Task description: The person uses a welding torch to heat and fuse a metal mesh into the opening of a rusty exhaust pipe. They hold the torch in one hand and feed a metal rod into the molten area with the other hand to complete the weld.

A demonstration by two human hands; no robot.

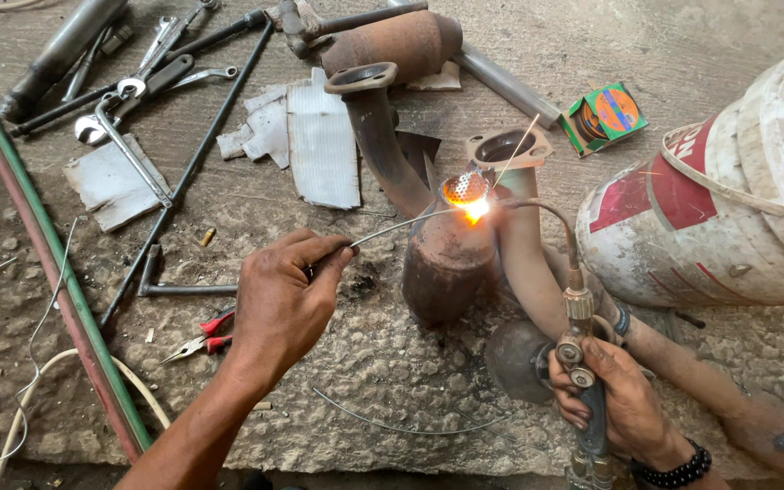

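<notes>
A rusty exhaust pipe assembly (451, 259) lies on the rough concrete floor (392, 363) at the middle of the view, its canister body upright and its curved branches rising to flanged mouths; at the joint near the top a patch of metal glows orange where a bright flame (474, 209) plays on it. The left hand (283, 304) is closed around a thin filler rod (392, 227), pinched between thumb and fingertips, the rod running right and slightly up so that its tip meets the glowing spot; the right hand (623, 404) is clenched firmly about the handle of a gas torch (578, 304), fingers wrapped just below its brass valves, with the torch's slim bent neck arching over to the flame; a beaded black bracelet sits on that wrist. Just right of the pipes a soiled white and red bucket (728, 200) lies on its side; near it is a small green box (602, 116). To the left lie red-handled pliers (201, 340), a long black bar (192, 163), wrenches (138, 82), scraps of grey sheet (319, 141), and red and green hoses (56, 272) running diagonally across the floor.
</notes>
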